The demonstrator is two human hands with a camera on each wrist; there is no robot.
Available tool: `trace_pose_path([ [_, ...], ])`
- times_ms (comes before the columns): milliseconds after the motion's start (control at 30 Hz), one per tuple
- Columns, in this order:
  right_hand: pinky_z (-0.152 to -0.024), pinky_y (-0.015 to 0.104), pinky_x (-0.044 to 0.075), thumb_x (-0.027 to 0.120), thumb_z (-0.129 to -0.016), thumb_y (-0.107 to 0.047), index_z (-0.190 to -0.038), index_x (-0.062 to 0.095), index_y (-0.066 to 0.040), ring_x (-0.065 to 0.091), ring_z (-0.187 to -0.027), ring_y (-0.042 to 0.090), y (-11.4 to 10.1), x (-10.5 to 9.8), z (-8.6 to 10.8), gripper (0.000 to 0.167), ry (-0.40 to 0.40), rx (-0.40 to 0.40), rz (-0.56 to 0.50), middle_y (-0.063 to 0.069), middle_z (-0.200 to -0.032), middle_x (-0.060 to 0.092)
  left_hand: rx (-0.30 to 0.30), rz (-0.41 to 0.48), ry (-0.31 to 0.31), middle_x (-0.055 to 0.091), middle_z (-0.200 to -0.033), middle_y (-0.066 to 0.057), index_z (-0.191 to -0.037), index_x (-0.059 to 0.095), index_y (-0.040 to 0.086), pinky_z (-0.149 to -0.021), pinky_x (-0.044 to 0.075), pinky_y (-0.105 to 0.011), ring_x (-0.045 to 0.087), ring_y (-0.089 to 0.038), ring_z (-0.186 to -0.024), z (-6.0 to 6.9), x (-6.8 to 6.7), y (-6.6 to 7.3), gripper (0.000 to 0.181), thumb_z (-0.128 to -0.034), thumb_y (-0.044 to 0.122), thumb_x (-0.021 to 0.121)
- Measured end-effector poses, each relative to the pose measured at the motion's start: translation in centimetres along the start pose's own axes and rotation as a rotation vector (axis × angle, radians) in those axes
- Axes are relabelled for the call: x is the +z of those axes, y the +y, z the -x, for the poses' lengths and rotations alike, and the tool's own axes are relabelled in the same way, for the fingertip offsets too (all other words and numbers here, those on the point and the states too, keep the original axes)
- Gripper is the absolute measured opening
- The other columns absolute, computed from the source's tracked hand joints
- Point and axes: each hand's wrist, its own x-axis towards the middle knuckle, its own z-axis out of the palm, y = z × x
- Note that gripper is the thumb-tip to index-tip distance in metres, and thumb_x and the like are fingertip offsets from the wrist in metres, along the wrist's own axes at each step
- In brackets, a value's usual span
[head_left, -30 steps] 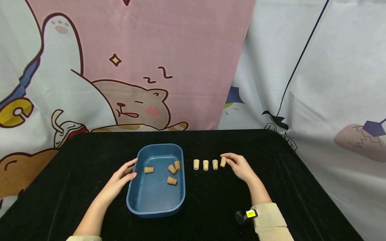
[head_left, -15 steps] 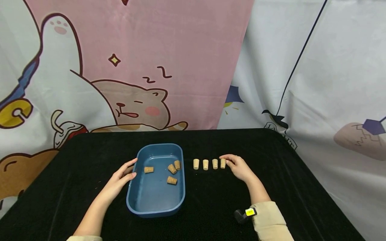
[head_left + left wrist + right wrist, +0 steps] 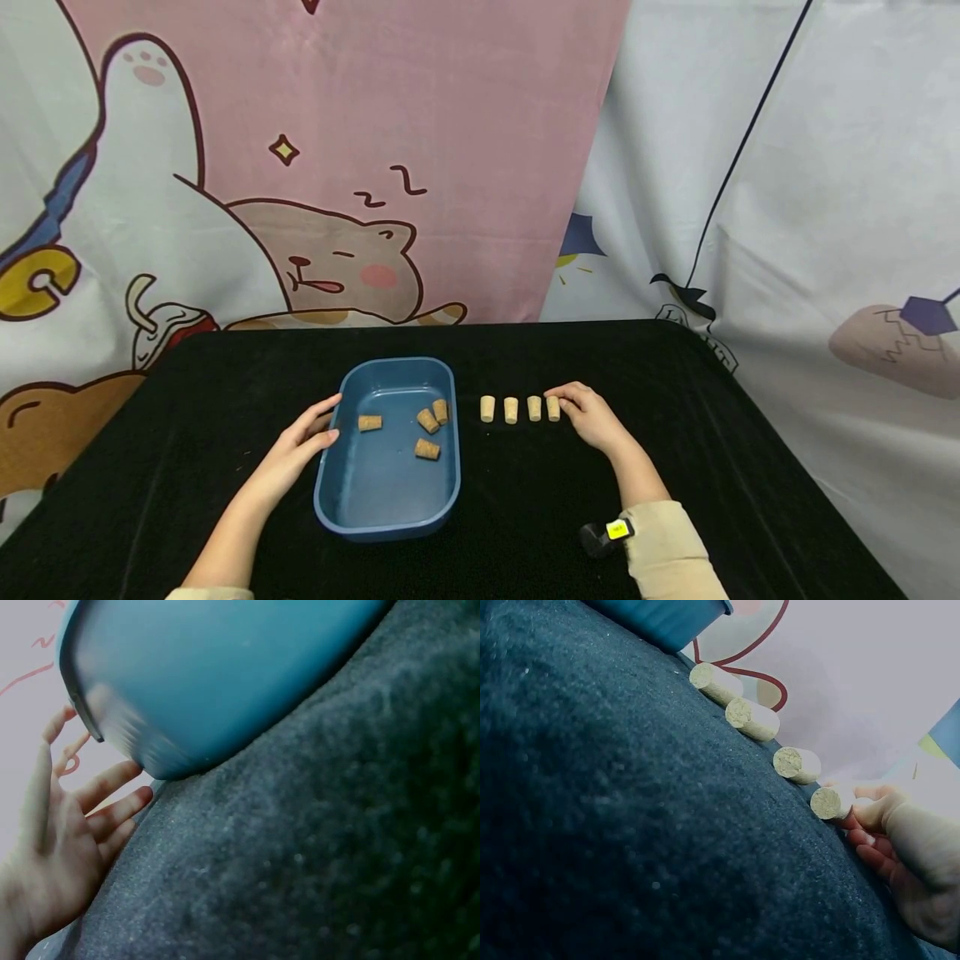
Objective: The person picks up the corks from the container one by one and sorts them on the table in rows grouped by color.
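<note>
Several corks stand in a row on the black cloth, right of a blue tray [image 3: 386, 530]. My right hand [image 3: 596, 419] pinches the rightmost cork [image 3: 553, 408] between thumb and fingers; in the right wrist view that cork [image 3: 827, 803] is upright beside the third cork [image 3: 796, 764], with the right hand [image 3: 919, 851] behind it. My left hand [image 3: 288, 454] rests its fingertips and thumb on the tray's left rim. The left wrist view shows the left hand [image 3: 67, 840] with spread fingers touching the tray wall [image 3: 225, 682]. Inside the tray lie several darker corks, one [image 3: 370, 423] near its left side.
The black cloth [image 3: 525, 517] covers the table. Behind it hangs a cartoon-print curtain [image 3: 480, 167]. A small black device with a yellow label [image 3: 618, 529] is at the right sleeve's cuff [image 3: 663, 533].
The rightmost cork has gone from tilted to upright beside the others, with my right hand still on it. My left hand and the tray have stayed in place.
</note>
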Motion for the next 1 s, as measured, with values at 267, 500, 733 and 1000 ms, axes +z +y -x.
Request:
trace_pose_path([
  [267, -0.094, 0.053, 0.042, 0.044, -0.1, -0.004, -0.12, 0.063, -0.007, 0.051, -0.115, 0.031, -0.3, -0.3, 0.2, 0.028, 0.006, 0.012, 0.018, 0.012, -0.123, 0.056, 0.004, 0.006, 0.003, 0.027, -0.15, -0.025, -0.151, 0.028, 0.021, -0.099, 0.034, -0.064, 0.034, -0.047, -0.131, -0.1, 0.1, -0.2, 0.057, -0.0996, 0.031, 0.05],
  [500, -0.088, 0.047, 0.046, 0.048, -0.098, -0.003, -0.124, 0.061, -0.005, 0.054, -0.107, 0.027, -2.0, -0.9, 0.1, 0.029, 0.08, -0.032, 0.013, 0.013, -0.123, 0.056, 0.008, 0.002, -0.002, 0.027, -0.15, -0.026, -0.151, 0.027, 0.019, -0.098, 0.035, -0.063, 0.034, -0.047, -0.131, 0.0, 0.0, -0.1, 0.057, -0.0998, 0.03, 0.05],
  [733, -0.081, 0.041, 0.049, 0.061, -0.093, -0.008, -0.123, 0.062, -0.006, 0.057, -0.097, 0.022, -6.4, -1.8, 0.1, 0.029, 0.149, -0.206, -0.032, 0.008, -0.114, 0.06, 0.007, -0.01, -0.002, 0.026, -0.15, -0.026, -0.151, 0.027, 0.019, -0.098, 0.035, -0.064, 0.033, -0.048, -0.131, 0.1, -0.2, 0.0, 0.057, -0.1, 0.03, 0.049],
  [1000, -0.088, 0.046, 0.049, 0.071, -0.087, -0.016, -0.122, 0.063, -0.014, 0.056, -0.106, 0.023, -11.0, -1.1, 0.9, 0.036, 0.061, -0.322, -0.055, 0.0, -0.118, 0.061, 0.008, 0.006, -0.004, 0.028, -0.149, -0.026, -0.151, 0.027, 0.019, -0.099, 0.034, -0.063, 0.035, -0.047, -0.13, 0.1, 0.0, 0.1, 0.057, -0.0999, 0.029, 0.05],
])
